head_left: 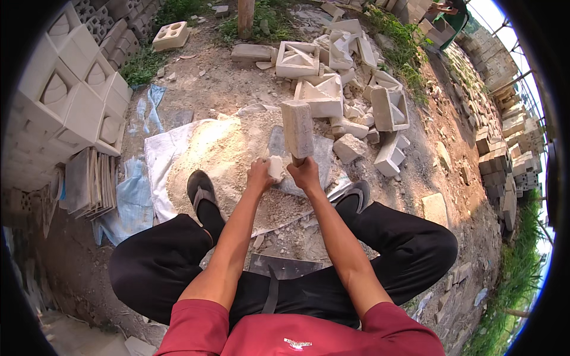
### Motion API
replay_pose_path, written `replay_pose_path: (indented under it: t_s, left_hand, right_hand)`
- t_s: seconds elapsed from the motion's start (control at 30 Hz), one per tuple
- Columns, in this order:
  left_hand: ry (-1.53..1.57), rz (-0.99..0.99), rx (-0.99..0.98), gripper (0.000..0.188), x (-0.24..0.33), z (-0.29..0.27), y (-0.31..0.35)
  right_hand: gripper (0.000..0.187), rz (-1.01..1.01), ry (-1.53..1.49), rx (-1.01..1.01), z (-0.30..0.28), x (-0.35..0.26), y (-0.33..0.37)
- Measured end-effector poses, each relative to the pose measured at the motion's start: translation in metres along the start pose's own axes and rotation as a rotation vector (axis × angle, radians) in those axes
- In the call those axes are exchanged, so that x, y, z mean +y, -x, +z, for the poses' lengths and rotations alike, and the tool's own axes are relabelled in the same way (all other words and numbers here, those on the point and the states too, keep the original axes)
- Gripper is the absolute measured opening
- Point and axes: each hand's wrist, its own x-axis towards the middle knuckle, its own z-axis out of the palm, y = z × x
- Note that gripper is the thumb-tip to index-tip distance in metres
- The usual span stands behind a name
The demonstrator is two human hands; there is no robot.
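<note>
My right hand (303, 174) is closed round the short handle of a mallet, whose blocky, dust-covered head (298, 129) is raised upright above it. In my left hand (259, 175) is a pale chunk of broken block (276, 168), gripped at its left side. Both hands are close together in front of my feet, over a flat grey slab (322, 155). A heap of crushed beige rubble (208, 150) lies on a white sheet (160, 155) to the left of the slab. The mallet head hides part of the slab.
Broken ventilation blocks (350, 77) lie piled beyond my right hand. Stacked pale blocks (77, 89) stand at the left, with thin boards (89, 181) leaning below them. Blue plastic sheeting (132, 199) is beside the white sheet. A wooden post (246, 18) stands at the far side.
</note>
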Motion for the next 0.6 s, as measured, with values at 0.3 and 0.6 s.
replay_pose_path:
  t_s: [0.3, 0.6]
  left_hand:
    - [0.004, 0.028, 0.006, 0.064, 0.007, -0.003, 0.000]
    - [0.002, 0.012, -0.073, 0.065, 0.021, -0.012, -0.001]
  right_hand:
    - [0.047, -0.051, -0.060, -0.050, 0.002, 0.038, 0.016]
    - [0.047, -0.056, -0.032, -0.090, 0.000, 0.032, -0.003]
